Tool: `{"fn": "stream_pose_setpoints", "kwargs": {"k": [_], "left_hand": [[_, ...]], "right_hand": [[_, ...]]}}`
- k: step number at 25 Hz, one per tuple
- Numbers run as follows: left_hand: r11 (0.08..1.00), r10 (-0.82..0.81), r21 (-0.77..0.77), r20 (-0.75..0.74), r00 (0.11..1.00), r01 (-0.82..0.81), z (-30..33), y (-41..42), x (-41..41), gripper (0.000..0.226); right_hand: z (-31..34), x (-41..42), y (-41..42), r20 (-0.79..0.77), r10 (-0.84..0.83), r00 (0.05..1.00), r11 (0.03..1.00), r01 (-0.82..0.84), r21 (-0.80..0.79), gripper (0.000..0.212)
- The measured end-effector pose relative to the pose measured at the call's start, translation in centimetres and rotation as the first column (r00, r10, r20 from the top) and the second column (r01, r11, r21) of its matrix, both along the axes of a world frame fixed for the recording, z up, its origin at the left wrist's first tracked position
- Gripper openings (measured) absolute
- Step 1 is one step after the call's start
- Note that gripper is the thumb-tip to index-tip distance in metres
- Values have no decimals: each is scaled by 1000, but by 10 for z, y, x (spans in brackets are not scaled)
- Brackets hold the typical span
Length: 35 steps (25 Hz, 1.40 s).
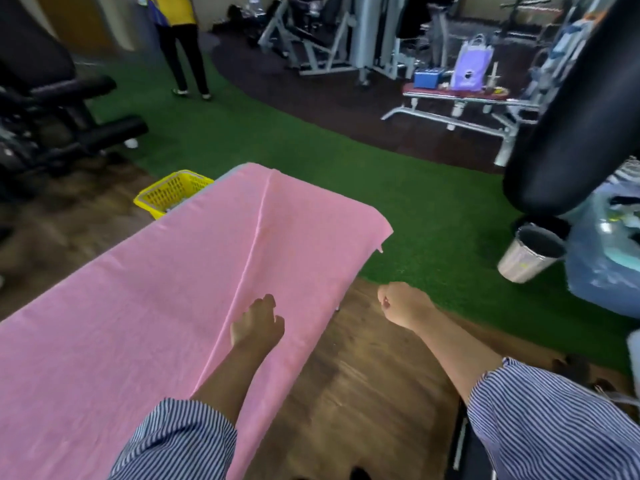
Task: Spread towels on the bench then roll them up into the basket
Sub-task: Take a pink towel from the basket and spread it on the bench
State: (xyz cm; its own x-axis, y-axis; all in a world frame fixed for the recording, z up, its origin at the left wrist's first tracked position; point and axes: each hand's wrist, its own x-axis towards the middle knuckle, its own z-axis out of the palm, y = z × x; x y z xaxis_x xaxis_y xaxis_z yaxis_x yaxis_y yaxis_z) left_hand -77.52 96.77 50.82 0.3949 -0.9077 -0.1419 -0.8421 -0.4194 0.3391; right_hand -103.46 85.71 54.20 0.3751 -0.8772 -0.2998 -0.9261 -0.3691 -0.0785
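Head view: pink towel (166, 289) lies spread along the bench, far right corner hanging off the edge, a ridge running down it; your left hand (258, 323) is over its right side with fingers loosely curled, grasping nothing I can make out, and your right hand (401, 304) is clenched in a fist over the wooden floor (363, 393), off the cloth, so a one-handed roll would likely go crooked or drag the overhang off. Yellow basket (171, 192) sits at the far left end, half hidden by the towel; steel bin (530, 254) and punching bag (581, 112) crowd your right, a bystander (183, 46) stands well clear.
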Motion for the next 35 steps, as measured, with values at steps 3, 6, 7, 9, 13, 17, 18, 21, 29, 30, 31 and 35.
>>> {"fn": "stream_pose_setpoints", "kwargs": {"k": [3,6,7,9,13,17,18,21,29,30,31,35], "left_hand": [[995,88,-36,-7,996,-88,14,-51,6,30],[985,173,1,-1,985,-173,13,-101,33,31],[980,198,9,8,980,-198,10,-119,46,31],[972,233,16,20,972,-234,6,-157,73,31],[953,301,11,12,953,-302,8,-229,136,30],[939,341,9,74,937,-343,10,-281,200,29],[930,364,31,78,928,-367,9,-289,215,29],[890,439,80,110,892,-448,-9,-303,261,30],[760,625,116,141,768,-640,-57,-306,353,23],[752,633,113,151,759,-650,-61,-306,359,19],[746,636,108,176,751,-657,-66,-306,363,14],[750,593,134,298,748,-648,-70,-308,359,19]], "right_hand": [[12,26,-73,28,108,994,994,-108,-5,13],[10,67,-139,56,236,970,971,-234,-40,15],[9,83,-162,65,261,963,964,-257,-63,19],[6,118,-207,93,303,948,952,-295,-86,18],[5,199,-287,130,359,924,933,-350,-88,20],[-1,282,-353,161,427,890,904,-415,-103,20],[-3,302,-366,172,435,884,901,-424,-97,19],[-20,359,-407,189,475,859,879,-470,-74,16],[-77,472,-493,219,424,879,899,-438,16,25],[-86,483,-501,218,387,896,914,-403,36,27],[-92,496,-507,228,346,910,931,-363,35,27],[-101,514,-513,171,360,917,933,-352,-75,23]]}}
